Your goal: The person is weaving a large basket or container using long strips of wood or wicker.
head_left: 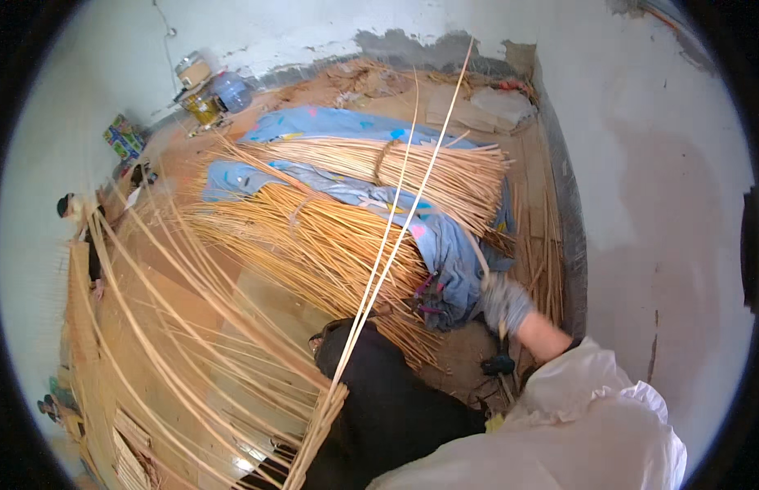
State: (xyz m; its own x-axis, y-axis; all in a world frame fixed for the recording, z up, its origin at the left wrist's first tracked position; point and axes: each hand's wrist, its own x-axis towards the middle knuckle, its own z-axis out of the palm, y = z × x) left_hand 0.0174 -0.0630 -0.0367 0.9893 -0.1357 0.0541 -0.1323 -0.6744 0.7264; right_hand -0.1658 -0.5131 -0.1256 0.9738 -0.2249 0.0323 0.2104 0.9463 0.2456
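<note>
at the right end of the blue cloth (453, 273), blurred gloved right hand (507, 305), only one seen, has a pale cane strip (478, 251) at its upper left, long axis slanting up-left over that cloth, can't make out grip, left hand out of frame.

No txt, nos. or signs legible. Pack (124, 137) nr L wall: multicol., mostly green/blue w/ white bits, looks printed, but too small & blurry to read. Tin (203, 109), yellow, nearby: any label can't be made out at this res. Cloth (454, 257), blue: pink, yellow & white shapes, nothing readable as lettering.
</note>
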